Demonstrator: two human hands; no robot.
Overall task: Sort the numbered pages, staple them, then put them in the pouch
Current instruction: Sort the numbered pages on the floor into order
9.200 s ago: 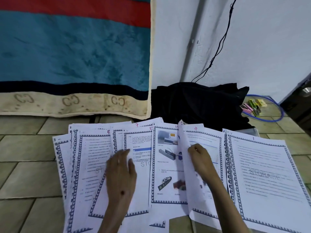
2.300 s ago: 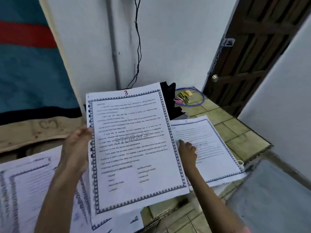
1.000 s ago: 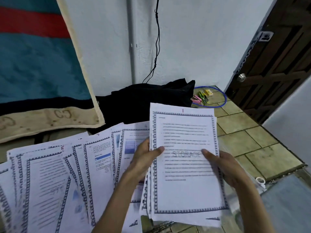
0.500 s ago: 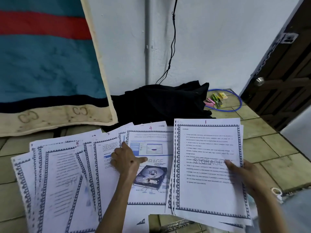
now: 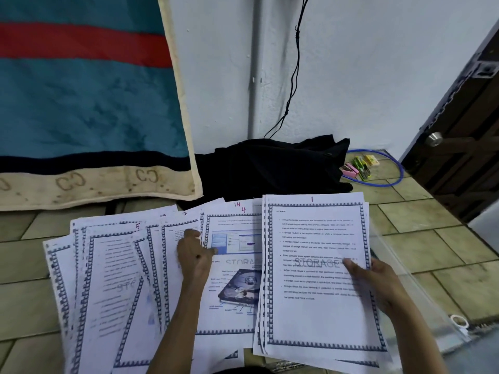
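White printed pages with blue patterned borders and red handwritten numbers lie fanned over the tiled floor. A small squared stack with page 1 (image 5: 316,265) on top sits at the right; my right hand (image 5: 378,284) grips its right edge, thumb on the sheet. Left of it lies page 4 (image 5: 237,273), showing a hard-drive picture. My left hand (image 5: 195,255) rests with fingers on page 4's left edge and the sheet beside it. Page 5 (image 5: 113,279) lies further left. A clear plastic pouch (image 5: 421,300) lies under my right arm.
A black cloth bundle (image 5: 272,168) sits against the white wall behind the pages. Coloured staple boxes (image 5: 360,166) and a blue cable loop (image 5: 388,182) lie at the back right. A teal blanket (image 5: 86,103) hangs on the left, a dark wooden door (image 5: 464,147) stands right.
Page 3 was lifted and slid under page 1, making the right stack. My left hand then let go of that stack and moved left onto page 4.
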